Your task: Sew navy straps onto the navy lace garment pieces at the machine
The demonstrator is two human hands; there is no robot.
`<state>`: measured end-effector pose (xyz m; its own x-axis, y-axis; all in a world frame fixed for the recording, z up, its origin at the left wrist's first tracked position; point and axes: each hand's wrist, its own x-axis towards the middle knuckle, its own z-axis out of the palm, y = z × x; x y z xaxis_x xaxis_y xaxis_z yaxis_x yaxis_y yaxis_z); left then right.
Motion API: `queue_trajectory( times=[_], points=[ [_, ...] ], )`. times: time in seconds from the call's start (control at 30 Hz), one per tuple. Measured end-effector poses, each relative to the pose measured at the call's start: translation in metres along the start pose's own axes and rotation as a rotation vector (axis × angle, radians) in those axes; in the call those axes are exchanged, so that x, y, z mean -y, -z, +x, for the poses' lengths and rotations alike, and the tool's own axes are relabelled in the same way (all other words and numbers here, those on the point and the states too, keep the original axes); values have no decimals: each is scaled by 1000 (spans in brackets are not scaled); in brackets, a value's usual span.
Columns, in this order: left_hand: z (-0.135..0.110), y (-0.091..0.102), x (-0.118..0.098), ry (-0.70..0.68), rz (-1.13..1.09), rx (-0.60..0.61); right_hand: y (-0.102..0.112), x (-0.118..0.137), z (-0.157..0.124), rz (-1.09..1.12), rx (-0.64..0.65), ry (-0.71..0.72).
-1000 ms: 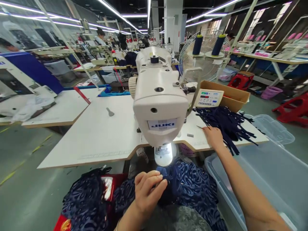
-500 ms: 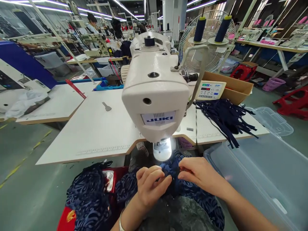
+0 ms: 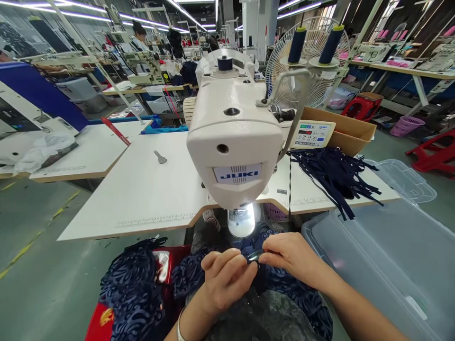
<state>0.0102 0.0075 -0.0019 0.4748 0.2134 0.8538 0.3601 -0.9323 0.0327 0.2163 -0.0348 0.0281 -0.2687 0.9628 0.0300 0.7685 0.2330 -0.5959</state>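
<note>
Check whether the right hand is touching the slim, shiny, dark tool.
Touching: the head view shows one end of the slim, shiny tool pinched between thumb and forefinger of the right hand.

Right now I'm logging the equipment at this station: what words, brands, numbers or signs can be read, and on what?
"JUKI": front of the sewing machine.
"JUKI", apparently: top right of the control panel.
Too small or blurred to read: the control panel's other print and red digits, the ruler markings, and the lettering on the red strip.

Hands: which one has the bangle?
The left hand: a pale bangle rings its wrist, while the right hand has a bare wrist.
</note>
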Motion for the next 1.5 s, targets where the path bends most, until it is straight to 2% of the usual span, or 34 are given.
queue_trajectory(
  times=[0.17,0.4,0.6,0.7,0.8,0.87,0.93,1.03,1.13,1.23,1.3,1.33,1.4,1.43,1.5],
  points=[
    [-1,2,0,-5,14,2,-4,-6,1,130,-18,-54],
    [0,2,3,53,-13,-3,3,-2,-4,127,-32,-97],
    [0,0,2,57,-20,-35,-7,-1,-2,114,-61,-69],
    [-5,3,6,42,-81,-22,-7,-18,1,141,-196,-167],
    [-12,16,16,56,-238,45,4,-54,6,-49,-302,-344],
    [-18,31,25,171,-230,30,16,-85,10,-288,-377,-501],
    [-22,48,33,338,-75,-6,27,-119,16,-373,-441,-576],
    [-27,74,45,588,254,-4,38,-161,24,-455,-491,-595],
    [-33,96,55,929,514,8,36,-182,26,-521,-549,-559],
    [-51,121,69,1281,574,34,20,-182,24,-501,-705,-421],
    [-71,141,81,1396,661,37,4,-171,22,-406,-734,-307],
    [-83,152,88,1438,724,56,-5,-164,21,-360,-696,-266],
    [-107,170,102,1577,798,241,-24,-148,19,-315,-577,-201],
    [-120,176,107,1642,787,403,-34,-140,18,-308,-511,-172],
    [-144,182,112,1705,721,556,-52,-125,15,-300,-431,-146]
  ],
)
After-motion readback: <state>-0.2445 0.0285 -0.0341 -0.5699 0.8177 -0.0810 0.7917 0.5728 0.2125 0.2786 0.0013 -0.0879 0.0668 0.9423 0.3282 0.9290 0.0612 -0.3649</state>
